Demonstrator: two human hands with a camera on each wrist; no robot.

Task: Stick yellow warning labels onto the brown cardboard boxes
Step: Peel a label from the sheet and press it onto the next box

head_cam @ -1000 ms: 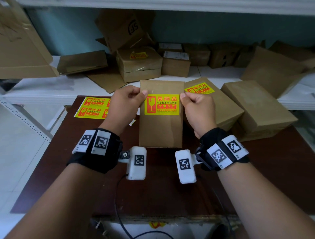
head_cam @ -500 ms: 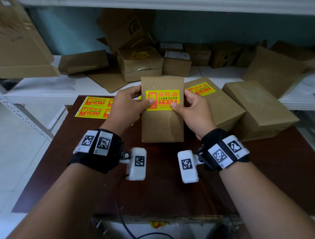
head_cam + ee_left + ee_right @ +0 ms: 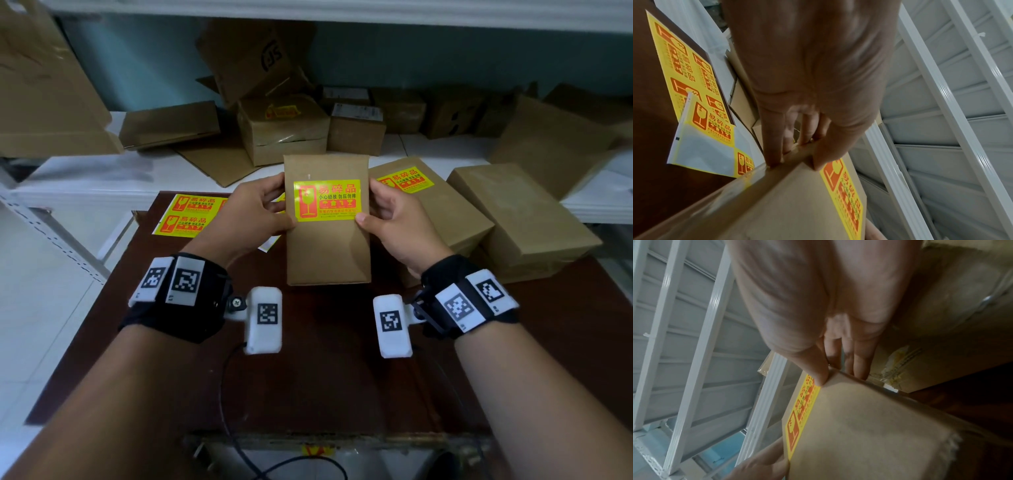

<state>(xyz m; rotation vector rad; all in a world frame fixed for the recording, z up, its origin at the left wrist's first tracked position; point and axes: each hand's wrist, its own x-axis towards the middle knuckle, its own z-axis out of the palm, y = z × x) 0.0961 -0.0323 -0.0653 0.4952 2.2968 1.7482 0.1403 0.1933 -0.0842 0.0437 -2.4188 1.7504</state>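
Observation:
A brown cardboard box (image 3: 327, 253) is held over the dark table, with a yellow warning label (image 3: 327, 200) lying flat on its upper face. My left hand (image 3: 274, 205) grips the box's left edge, thumb on top by the label's corner and fingers along the side. My right hand (image 3: 371, 202) grips the right edge the same way, thumb tip at the label's lower right corner. The left wrist view shows the fingers (image 3: 774, 142) on the box (image 3: 777, 211) beside the label (image 3: 844, 191). The right wrist view shows the thumb (image 3: 816, 369) at the edge of the label (image 3: 803, 405).
A sheet of yellow labels (image 3: 190, 216) lies on the table (image 3: 325, 377) at the far left. A labelled box (image 3: 435, 219) and a plain box (image 3: 520, 219) sit right of my hands. Several more boxes (image 3: 284, 126) crowd the white shelf behind.
A second ago both hands pinched the label's ends over the box. The thumbs then pressed it down. Now the label lies flat and both hands have shifted outward to the box's sides.

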